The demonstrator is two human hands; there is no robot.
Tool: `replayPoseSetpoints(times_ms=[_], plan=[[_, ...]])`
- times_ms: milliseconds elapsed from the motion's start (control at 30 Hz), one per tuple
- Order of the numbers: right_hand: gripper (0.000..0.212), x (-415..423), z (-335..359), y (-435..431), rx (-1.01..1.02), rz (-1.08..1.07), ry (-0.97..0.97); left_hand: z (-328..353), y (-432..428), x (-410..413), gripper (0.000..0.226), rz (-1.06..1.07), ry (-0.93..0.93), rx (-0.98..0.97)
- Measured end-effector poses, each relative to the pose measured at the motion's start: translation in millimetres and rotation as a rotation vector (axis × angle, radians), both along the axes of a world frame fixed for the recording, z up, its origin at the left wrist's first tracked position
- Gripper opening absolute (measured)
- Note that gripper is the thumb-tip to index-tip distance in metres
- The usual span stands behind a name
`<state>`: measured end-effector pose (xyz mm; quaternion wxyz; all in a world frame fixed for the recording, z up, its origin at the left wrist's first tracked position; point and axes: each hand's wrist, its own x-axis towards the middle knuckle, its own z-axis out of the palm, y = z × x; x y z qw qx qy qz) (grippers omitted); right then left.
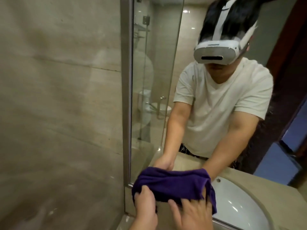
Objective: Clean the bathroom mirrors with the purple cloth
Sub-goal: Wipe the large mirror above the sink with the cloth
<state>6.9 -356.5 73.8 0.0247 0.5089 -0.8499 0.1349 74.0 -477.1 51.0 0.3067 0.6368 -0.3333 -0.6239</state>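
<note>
The purple cloth (171,185) is stretched between both hands just in front of the mirror's (166,77) lower left corner, above the counter. My left hand (144,206) grips its bunched left end with curled fingers. My right hand (192,213) is spread, its fairly straight fingers reaching under the cloth's right edge, where the tips are hidden. The mirror shows the reflected person holding the cloth. Whether the cloth touches the glass is unclear.
A white basin (237,206) is set in the beige counter (282,196) at lower right, below the mirror. A metal strip (126,97) frames the mirror's left edge, with a beige tiled wall (58,97) left of it. A dark doorway shows in the reflection at right.
</note>
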Motion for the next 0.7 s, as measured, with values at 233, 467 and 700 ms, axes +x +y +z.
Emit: replayPoseSetpoints(times_ms=[233, 467, 700], plan=[[0.046, -1.7, 92.5, -24.5, -0.385, -0.127, 0.331, 100.1, -33.0, -6.8, 0.061, -0.017, 0.070, -0.042], [0.053, -15.8, 223.4, -34.3, -0.605, -0.180, 0.425, 248.4, -10.9, 0.2, 0.076, -0.112, 0.058, -0.256], [0.051, -30.6, 331.0, -23.8, -0.695, -0.227, 0.434, 390.3, -21.3, 18.0, 0.050, -0.476, -0.189, -0.658]])
